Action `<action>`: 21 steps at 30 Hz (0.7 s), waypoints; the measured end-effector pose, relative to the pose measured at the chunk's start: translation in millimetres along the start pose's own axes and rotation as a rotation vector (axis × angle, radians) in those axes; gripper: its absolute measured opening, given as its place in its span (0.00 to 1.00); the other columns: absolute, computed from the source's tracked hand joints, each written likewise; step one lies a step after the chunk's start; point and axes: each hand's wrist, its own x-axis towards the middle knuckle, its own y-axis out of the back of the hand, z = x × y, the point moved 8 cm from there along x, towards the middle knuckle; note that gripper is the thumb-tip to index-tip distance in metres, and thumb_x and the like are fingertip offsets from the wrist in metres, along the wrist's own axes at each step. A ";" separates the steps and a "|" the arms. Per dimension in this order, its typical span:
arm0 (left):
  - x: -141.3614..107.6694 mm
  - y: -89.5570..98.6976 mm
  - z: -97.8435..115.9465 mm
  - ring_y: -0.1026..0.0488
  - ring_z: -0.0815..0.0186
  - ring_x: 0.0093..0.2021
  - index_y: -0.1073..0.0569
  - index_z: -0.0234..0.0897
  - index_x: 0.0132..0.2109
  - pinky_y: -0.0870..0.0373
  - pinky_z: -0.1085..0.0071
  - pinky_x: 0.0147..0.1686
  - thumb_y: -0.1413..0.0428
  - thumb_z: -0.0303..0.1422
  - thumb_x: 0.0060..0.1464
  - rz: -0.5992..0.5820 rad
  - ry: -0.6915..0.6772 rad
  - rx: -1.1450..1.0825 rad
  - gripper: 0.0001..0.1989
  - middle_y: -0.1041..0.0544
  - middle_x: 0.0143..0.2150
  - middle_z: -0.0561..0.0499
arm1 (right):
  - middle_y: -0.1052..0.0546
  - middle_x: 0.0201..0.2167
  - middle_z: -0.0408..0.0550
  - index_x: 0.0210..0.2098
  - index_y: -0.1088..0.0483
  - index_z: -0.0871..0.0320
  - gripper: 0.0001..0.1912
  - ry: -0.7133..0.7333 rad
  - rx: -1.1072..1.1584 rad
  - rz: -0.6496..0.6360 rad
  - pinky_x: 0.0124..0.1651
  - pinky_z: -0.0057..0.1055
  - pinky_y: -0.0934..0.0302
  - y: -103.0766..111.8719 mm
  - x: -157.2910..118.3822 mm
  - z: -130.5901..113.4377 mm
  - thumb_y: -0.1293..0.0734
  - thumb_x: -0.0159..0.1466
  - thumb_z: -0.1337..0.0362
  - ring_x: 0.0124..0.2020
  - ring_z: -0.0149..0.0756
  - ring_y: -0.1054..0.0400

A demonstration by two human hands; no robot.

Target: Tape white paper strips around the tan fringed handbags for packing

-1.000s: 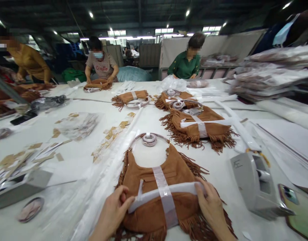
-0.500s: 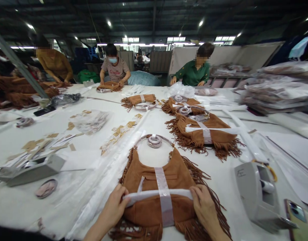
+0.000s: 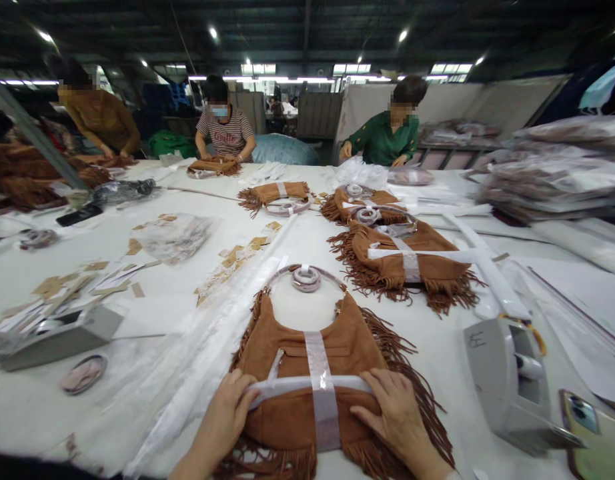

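A brown fringed bag [image 3: 287,347] lies flat in front of me, with a clear band [image 3: 321,380] running down its middle. Across the bag stretches a white strip [image 3: 297,385]. My left hand [image 3: 230,410] pinches the strip's left end between thumb and fingers. At the other end my right hand [image 3: 395,410] rests with thumb and fingers apart, its fingertips on the strip and its thumb on the brown material. The strap's wrapped coil [image 3: 306,278] sits above the bag's opening.
Tape dispensers stand at right [image 3: 512,380] and left [image 3: 62,340], with a phone [image 3: 592,433] at the lower right. More fringed bags [image 3: 412,260] lie further up. Loose tags [image 3: 237,257] are scattered left of centre. Three people work across the table [image 3: 187,300].
My right hand has opened, its thumb moving off the strip and down to the left onto the bag. My left hand still pinches the strip. The view has shifted slightly.
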 end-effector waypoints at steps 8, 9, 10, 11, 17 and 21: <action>9.3 -11.0 -6.7 0.31 0.62 0.40 0.29 0.37 0.32 0.37 0.66 0.42 0.58 0.33 0.64 -0.161 0.016 0.234 0.17 0.29 0.36 0.48 | 0.29 0.27 0.45 0.33 0.31 0.57 0.15 -0.043 0.155 0.002 0.41 0.38 0.51 -4.5 9.5 -2.5 0.38 0.66 0.52 0.32 0.38 0.37; 8.1 -11.4 -5.3 0.31 0.62 0.40 0.28 0.37 0.32 0.37 0.66 0.42 0.58 0.32 0.64 -0.154 0.007 0.282 0.17 0.29 0.36 0.48 | 0.29 0.27 0.45 0.32 0.32 0.57 0.15 -0.039 0.153 0.003 0.41 0.38 0.51 -4.5 9.6 -2.9 0.38 0.66 0.52 0.31 0.38 0.37; 6.6 -11.4 -3.4 0.31 0.61 0.39 0.28 0.37 0.32 0.37 0.66 0.42 0.58 0.31 0.64 -0.143 -0.006 0.323 0.17 0.29 0.35 0.47 | 0.29 0.27 0.45 0.32 0.31 0.57 0.14 -0.034 0.150 0.005 0.42 0.38 0.51 -4.3 9.5 -3.3 0.38 0.66 0.53 0.32 0.38 0.37; 5.0 -10.7 -1.1 0.31 0.61 0.39 0.28 0.38 0.33 0.37 0.65 0.41 0.59 0.31 0.64 -0.127 -0.024 0.356 0.17 0.29 0.35 0.47 | 0.29 0.28 0.45 0.33 0.31 0.57 0.14 -0.028 0.144 0.009 0.42 0.38 0.51 -3.8 9.1 -3.7 0.38 0.66 0.53 0.32 0.38 0.37; -12.7 12.1 23.7 0.33 0.56 0.46 0.35 0.39 0.58 0.36 0.60 0.43 0.49 0.39 0.61 0.179 -0.196 0.475 0.20 0.30 0.48 0.44 | 0.26 0.39 0.51 0.44 0.30 0.58 0.14 0.096 -0.014 0.028 0.48 0.42 0.49 5.0 5.9 -8.7 0.37 0.67 0.55 0.41 0.42 0.34; -26.0 9.3 39.8 0.34 0.55 0.49 0.35 0.42 0.58 0.37 0.59 0.46 0.43 0.42 0.56 0.282 -0.328 0.466 0.24 0.32 0.51 0.44 | 0.26 0.44 0.54 0.54 0.36 0.62 0.26 0.170 -0.059 -0.026 0.53 0.44 0.50 8.8 8.3 -15.5 0.34 0.63 0.51 0.45 0.44 0.35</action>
